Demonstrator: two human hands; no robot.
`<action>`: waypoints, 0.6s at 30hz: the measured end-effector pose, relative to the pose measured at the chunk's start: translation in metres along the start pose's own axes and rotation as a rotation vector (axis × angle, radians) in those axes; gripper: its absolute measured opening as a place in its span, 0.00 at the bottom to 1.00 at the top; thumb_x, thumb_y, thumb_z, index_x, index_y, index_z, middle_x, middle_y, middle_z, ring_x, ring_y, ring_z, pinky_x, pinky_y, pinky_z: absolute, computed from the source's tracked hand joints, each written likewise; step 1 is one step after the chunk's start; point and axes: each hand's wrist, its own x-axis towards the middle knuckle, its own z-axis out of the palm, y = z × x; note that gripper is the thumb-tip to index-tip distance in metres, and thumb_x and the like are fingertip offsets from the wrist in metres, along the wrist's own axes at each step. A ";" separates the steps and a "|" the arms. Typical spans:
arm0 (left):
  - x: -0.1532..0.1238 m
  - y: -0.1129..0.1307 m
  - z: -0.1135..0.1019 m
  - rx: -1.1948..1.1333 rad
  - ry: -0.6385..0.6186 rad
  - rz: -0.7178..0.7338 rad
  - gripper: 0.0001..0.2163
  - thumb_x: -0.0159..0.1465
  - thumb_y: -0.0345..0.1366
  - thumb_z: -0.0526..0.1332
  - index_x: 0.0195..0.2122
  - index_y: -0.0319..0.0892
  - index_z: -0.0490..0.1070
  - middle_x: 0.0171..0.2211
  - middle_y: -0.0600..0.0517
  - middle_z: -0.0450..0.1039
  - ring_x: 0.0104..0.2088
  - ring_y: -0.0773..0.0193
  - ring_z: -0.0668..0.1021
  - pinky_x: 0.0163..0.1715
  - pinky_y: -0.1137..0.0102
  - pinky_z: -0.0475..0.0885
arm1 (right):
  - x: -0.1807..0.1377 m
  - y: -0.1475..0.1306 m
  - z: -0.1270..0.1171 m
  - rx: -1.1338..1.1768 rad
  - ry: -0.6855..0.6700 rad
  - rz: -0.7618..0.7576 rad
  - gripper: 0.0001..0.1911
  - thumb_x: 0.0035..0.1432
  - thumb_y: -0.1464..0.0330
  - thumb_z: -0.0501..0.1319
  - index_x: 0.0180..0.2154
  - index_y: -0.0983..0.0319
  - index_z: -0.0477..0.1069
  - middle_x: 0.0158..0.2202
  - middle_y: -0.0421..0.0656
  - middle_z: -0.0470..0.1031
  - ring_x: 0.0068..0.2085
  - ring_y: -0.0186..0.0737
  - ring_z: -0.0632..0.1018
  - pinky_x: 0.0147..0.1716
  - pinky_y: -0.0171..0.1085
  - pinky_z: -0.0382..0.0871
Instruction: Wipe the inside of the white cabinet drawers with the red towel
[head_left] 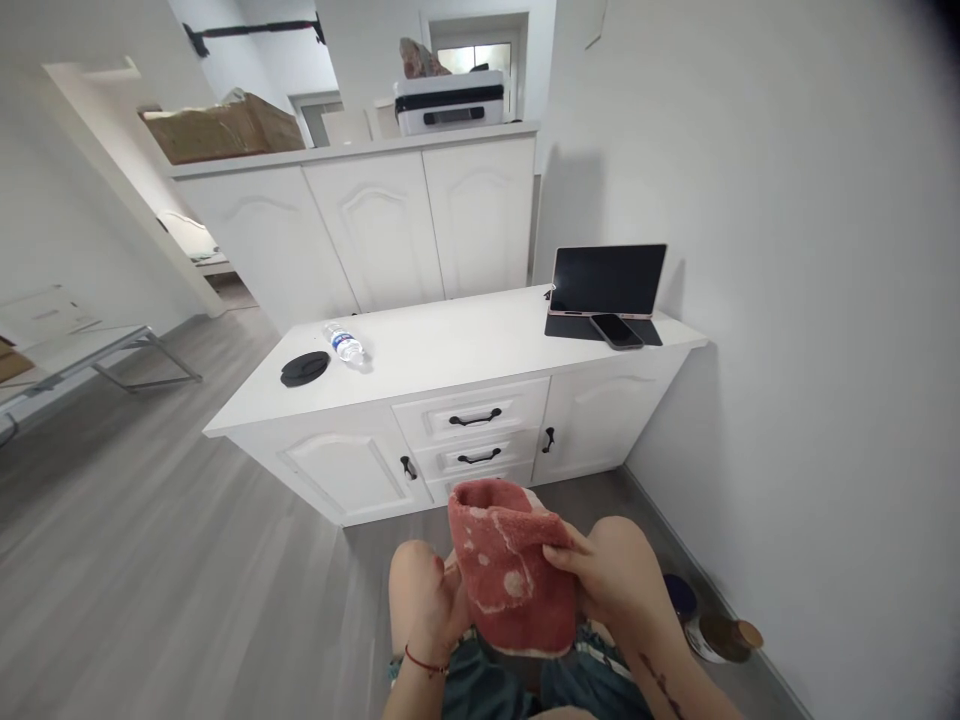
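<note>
Gripping a red towel (514,575) — both hands, left hand (429,600) and right hand (611,570), closed on it — white cabinet (450,350) just ahead.

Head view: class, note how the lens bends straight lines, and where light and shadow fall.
Head view: wide-angle lens bows the cabinet and floorboards, corners darken; soft daylight from the window; the tablet casts a faint wall shadow; the red towel stays sharp.
</note>
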 end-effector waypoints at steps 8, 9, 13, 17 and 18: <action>-0.003 -0.022 0.006 0.002 0.080 0.108 0.25 0.47 0.36 0.72 0.49 0.47 0.77 0.45 0.45 0.82 0.56 0.39 0.75 0.54 0.53 0.71 | 0.021 -0.012 -0.020 -0.446 0.029 -0.224 0.17 0.53 0.54 0.66 0.39 0.58 0.72 0.37 0.40 0.77 0.39 0.43 0.76 0.42 0.40 0.72; -0.003 -0.024 0.009 -0.006 0.090 0.098 0.25 0.48 0.36 0.71 0.50 0.47 0.77 0.45 0.46 0.82 0.55 0.40 0.76 0.54 0.53 0.72 | 0.025 -0.011 -0.023 -0.495 0.053 -0.279 0.16 0.53 0.54 0.66 0.37 0.58 0.70 0.35 0.39 0.75 0.38 0.41 0.75 0.42 0.40 0.72; 0.003 -0.031 0.016 -0.058 0.141 0.046 0.21 0.50 0.40 0.71 0.47 0.46 0.78 0.43 0.45 0.82 0.53 0.42 0.78 0.53 0.54 0.73 | 0.042 0.003 -0.034 -0.466 0.223 -0.316 0.25 0.48 0.56 0.69 0.45 0.57 0.66 0.40 0.41 0.76 0.41 0.44 0.77 0.46 0.42 0.71; 0.008 -0.032 0.018 -0.074 0.179 0.001 0.14 0.52 0.43 0.70 0.38 0.45 0.80 0.39 0.44 0.83 0.52 0.43 0.78 0.52 0.53 0.74 | 0.050 0.023 -0.041 -0.058 0.149 -0.104 0.37 0.45 0.55 0.71 0.55 0.56 0.61 0.48 0.47 0.77 0.49 0.48 0.79 0.50 0.47 0.71; 0.008 -0.031 0.019 -0.069 0.188 0.000 0.12 0.52 0.43 0.70 0.37 0.45 0.80 0.38 0.44 0.83 0.53 0.43 0.78 0.52 0.54 0.74 | 0.050 0.027 -0.042 0.035 0.068 -0.015 0.36 0.47 0.52 0.69 0.55 0.56 0.62 0.48 0.48 0.78 0.48 0.48 0.79 0.50 0.48 0.72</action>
